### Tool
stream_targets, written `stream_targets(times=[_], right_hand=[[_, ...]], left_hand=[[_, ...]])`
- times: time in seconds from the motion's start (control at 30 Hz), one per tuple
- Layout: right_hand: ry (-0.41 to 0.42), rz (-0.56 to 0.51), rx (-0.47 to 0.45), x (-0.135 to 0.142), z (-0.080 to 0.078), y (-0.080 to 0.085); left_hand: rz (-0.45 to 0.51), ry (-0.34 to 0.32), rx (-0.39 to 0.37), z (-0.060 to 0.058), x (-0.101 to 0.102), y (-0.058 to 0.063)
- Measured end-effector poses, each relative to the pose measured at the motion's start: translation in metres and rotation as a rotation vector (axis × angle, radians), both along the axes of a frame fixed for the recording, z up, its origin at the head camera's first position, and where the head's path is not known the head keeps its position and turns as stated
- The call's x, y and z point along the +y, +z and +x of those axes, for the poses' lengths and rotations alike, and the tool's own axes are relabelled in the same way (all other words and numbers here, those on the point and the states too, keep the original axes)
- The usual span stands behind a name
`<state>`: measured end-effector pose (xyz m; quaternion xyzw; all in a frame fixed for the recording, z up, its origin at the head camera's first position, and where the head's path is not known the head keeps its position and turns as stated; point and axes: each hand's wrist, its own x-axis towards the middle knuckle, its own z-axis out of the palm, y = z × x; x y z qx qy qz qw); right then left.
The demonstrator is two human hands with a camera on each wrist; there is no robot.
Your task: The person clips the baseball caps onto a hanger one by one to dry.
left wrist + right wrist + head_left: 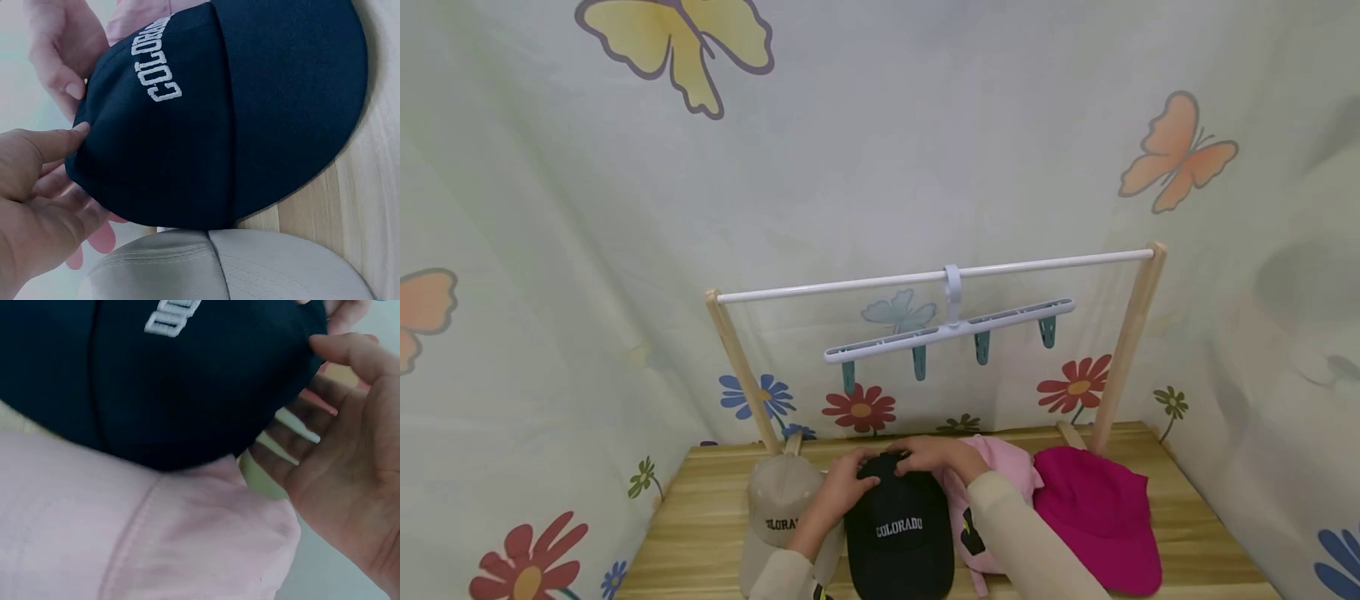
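Fingers of the left hand (841,492) and right hand (942,456) pinch the black COLORADO baseball cap (898,554) by its crown's rear, apparently for even control; it sits between the beige baseball cap (782,498) and pink cap (1006,468), brim foremost.

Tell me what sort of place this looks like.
Perhaps a staged indoor corner: a butterfly-and-flower backdrop behind a wood-grain tabletop, which holds a small rack with a clip hanger, and a row of caps.
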<state>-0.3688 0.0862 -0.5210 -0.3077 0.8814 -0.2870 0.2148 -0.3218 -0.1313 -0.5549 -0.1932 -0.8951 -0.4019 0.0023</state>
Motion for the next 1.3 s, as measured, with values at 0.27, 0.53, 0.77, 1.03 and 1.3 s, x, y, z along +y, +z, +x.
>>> stream_targets(times=[0.27,0.53,0.77,1.03,1.3], right_hand=[[0.045,-0.005,-0.108,0.0,-0.012,-0.001],[0.04,0.023,-0.091,0.004,-0.012,0.006],[0.105,0.059,-0.006,0.007,-0.009,0.01],[0.148,0.027,0.083,0.01,-0.005,0.008],[0.149,0.077,0.18,0.006,-0.004,0.005]], left_hand=[[0.019,-0.048,0.049,-0.002,-0.002,0.003],[0.086,-0.055,0.034,-0.003,-0.005,-0.001],[0.065,0.005,0.004,0.001,-0.003,-0.003],[0.085,0.044,-0.018,0.005,-0.002,-0.005],[0.093,0.058,0.006,0.002,-0.004,-0.008]])
